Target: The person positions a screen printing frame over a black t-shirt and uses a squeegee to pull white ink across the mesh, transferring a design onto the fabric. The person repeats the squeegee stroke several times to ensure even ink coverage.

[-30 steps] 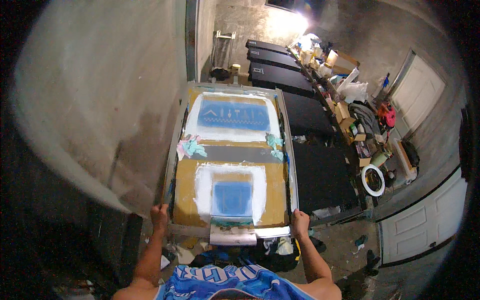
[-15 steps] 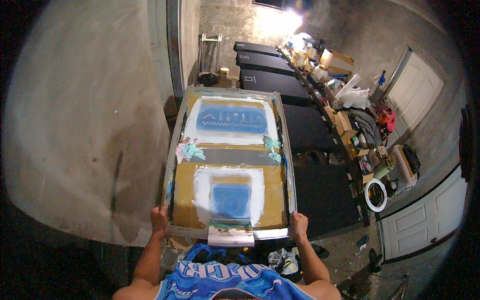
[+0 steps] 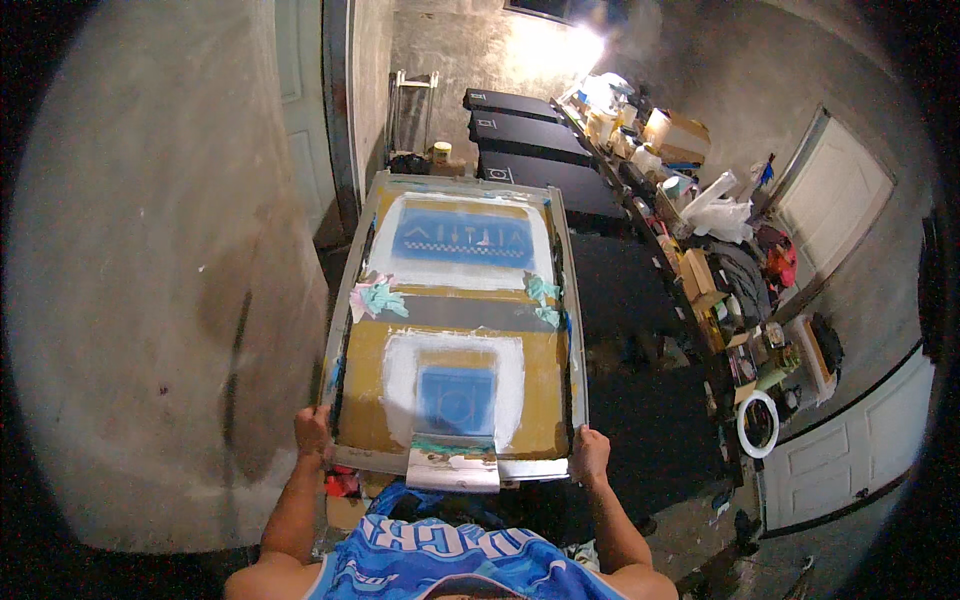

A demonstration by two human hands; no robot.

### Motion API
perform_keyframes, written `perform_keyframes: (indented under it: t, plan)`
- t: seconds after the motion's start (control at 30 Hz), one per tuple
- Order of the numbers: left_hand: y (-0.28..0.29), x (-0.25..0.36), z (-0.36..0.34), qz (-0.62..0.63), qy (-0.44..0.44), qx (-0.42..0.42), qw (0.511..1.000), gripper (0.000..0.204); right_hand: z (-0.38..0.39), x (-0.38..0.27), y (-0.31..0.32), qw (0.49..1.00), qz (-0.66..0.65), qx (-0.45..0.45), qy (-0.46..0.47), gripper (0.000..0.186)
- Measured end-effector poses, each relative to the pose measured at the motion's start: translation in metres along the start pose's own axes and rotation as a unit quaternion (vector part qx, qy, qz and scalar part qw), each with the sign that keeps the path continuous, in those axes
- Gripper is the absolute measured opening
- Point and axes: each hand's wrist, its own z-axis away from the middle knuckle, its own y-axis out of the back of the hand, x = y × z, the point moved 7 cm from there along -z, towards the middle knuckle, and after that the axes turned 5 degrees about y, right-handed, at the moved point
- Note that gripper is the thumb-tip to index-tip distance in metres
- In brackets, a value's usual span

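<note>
Your left hand point(image 3: 312, 430) has its fingers curled round the left rail of the framed screen point(image 3: 450, 313), down by the near corner, and your right hand point(image 3: 590, 452) grips the right rail just opposite! The screen lies lengthwise in front of you, between both fists. A flat silvery blade point(image 3: 452, 472) straddles its near edge, below the lower blue patch point(image 3: 456, 400). Crumpled scraps point(image 3: 377, 297) cling at either side of the grey band. Out right, black panels point(image 3: 650, 400) line up, with a white ring point(image 3: 757, 423) beyond.
</note>
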Motion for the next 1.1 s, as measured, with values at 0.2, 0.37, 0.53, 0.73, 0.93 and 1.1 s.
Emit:
perform_keyframes:
  t: [0.2, 0.37, 0.53, 0.73, 0.93, 1.1]
  plan:
    - [-0.012, -0.023, -0.039, -0.05, -0.053, 0.028, 0.997, 0.042, -0.035, -0.011, -0.027, 0.999, -0.029, -0.018, 0.004, 0.042]
    - [-0.019, -0.059, -0.071, 0.056, 0.073, 0.041, 0.995, 0.039, -0.057, -0.021, -0.055, 0.998, -0.034, -0.043, 0.029, 0.041]
    - [-0.019, -0.044, -0.089, 0.132, 0.14, 0.024, 0.981, 0.041, -0.081, -0.039, -0.068, 0.998, -0.046, -0.046, 0.025, 0.04]
    - [-0.031, -0.02, -0.111, 0.137, 0.128, 0.0, 0.982, 0.04, -0.104, -0.052, -0.078, 0.997, -0.06, -0.046, 0.02, 0.04]
    - [-0.03, 0.014, -0.127, 0.126, 0.132, 0.004, 0.983, 0.04, -0.132, -0.047, -0.093, 0.997, -0.066, -0.045, 0.004, 0.04]
    - [-0.033, 0.046, -0.147, 0.036, 0.062, 0.012, 0.997, 0.04, -0.162, -0.051, -0.107, 0.998, -0.048, -0.04, 0.002, 0.046]
